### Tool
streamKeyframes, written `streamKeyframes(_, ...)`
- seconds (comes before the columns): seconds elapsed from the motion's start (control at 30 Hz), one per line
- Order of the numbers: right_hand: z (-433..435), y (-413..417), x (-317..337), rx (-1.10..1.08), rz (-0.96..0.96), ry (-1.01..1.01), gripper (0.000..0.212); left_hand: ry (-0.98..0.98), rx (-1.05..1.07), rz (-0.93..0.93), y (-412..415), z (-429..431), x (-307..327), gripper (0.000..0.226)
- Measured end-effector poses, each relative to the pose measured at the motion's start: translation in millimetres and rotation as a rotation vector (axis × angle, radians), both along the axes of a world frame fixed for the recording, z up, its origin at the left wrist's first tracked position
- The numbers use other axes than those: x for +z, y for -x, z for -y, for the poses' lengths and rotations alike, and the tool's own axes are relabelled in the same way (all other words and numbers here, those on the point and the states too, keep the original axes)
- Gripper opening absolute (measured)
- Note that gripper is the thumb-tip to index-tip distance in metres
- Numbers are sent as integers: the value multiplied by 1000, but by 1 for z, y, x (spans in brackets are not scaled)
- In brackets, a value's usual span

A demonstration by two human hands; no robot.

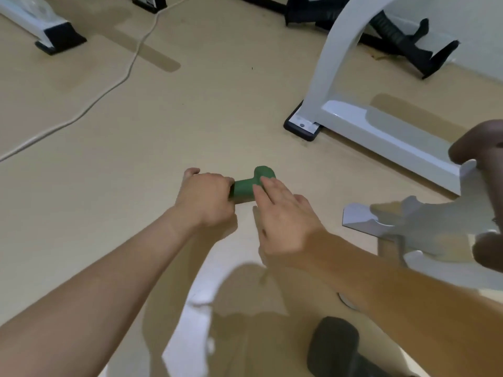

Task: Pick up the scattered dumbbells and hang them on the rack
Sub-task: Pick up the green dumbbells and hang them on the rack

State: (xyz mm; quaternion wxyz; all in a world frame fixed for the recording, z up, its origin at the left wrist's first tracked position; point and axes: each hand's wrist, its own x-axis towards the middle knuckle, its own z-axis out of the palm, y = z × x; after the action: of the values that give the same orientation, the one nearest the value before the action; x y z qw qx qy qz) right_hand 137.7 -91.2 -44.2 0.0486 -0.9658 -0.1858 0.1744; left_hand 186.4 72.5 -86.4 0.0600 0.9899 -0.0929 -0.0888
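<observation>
A green dumbbell [246, 187] lies low over the beige floor in the middle of the view. My left hand [204, 197] is closed around its left end, hiding that head. My right hand [283, 224] hovers over the right side of the handle with flat, spread fingers and holds nothing; the green head shows just beyond its fingertips. The white rack [381, 221] with notched arms stands at the right edge, blurred, with dark dumbbell ends [479, 142] hanging on it. A black dumbbell [337, 346] sits at the bottom right.
A white machine leg with a black foot [302, 126] stands ahead on the right. A white cable [109, 88] snakes across the floor at the left. Another white frame foot [54, 34] is at the top left. Black equipment lies along the far wall.
</observation>
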Motion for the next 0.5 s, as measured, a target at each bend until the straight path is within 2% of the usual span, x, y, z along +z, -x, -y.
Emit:
streamKeyframes(0.1, -15, 9, -19, 93, 19, 57, 71, 536, 86, -4, 50, -19, 2, 40)
streamKeyframes(0.13, -16, 13, -27, 117, 29, 85, 69, 678, 85, 48, 70, -19, 1, 43)
streamKeyframes(0.2, -21, 19, -44, 164, 107, 131, 57, 743, 105, 174, 101, -17, -11, 49)
streamKeyframes(0.23, -24, 22, -51, 165, 133, 136, 49, 759, 179, 190, 109, -17, -19, 53)
streamKeyframes(0.27, -27, 25, -58, 164, 145, 126, 42, 786, 268, 153, 114, -16, -25, 60)
streamKeyframes(0.33, -34, 30, -63, 157, 45, 122, 37, 835, 356, -21, 118, -12, -30, 78)
streamKeyframes(0.43, -42, 31, -63, 76, -70, 129, 34, 828, 294, -148, 127, -13, -37, 92)
streamKeyframes(0.5, -45, 32, -62, 37, -104, 119, 27, 845, 353, -207, 134, -20, -45, 102)
